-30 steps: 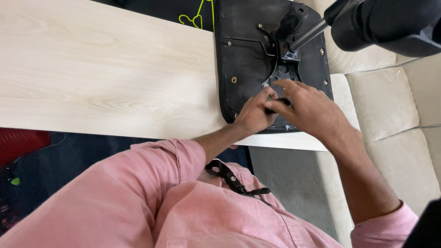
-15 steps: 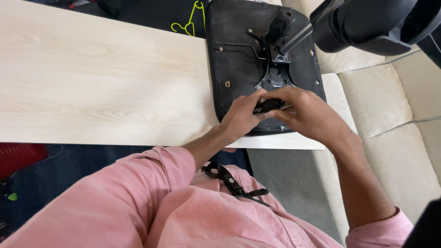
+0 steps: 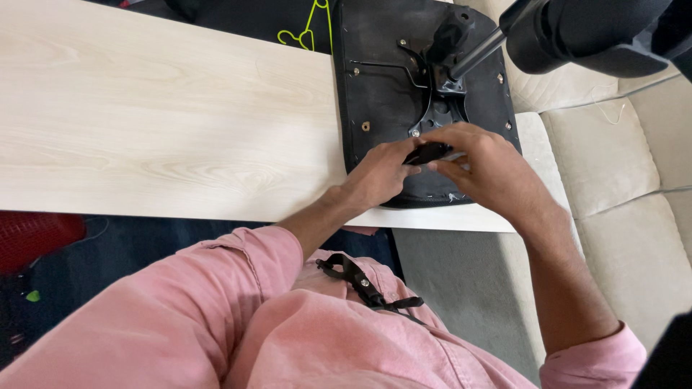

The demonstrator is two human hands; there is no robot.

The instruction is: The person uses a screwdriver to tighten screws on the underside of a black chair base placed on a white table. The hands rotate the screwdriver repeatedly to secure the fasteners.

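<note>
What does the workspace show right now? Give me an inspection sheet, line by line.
Surface: pale wood-grain table, mostly bare.
Job's things: upturned black chair seat on the table's right end, with its metal plate and post; small black part held between both hands.
Clutter: nothing seen.
Grippers: left hand and right hand both pinch the small black part.
Cables: yellow-green cord beyond the table's far edge.
Surroundings: beige sofa, grey floor, red item under the table.
</note>
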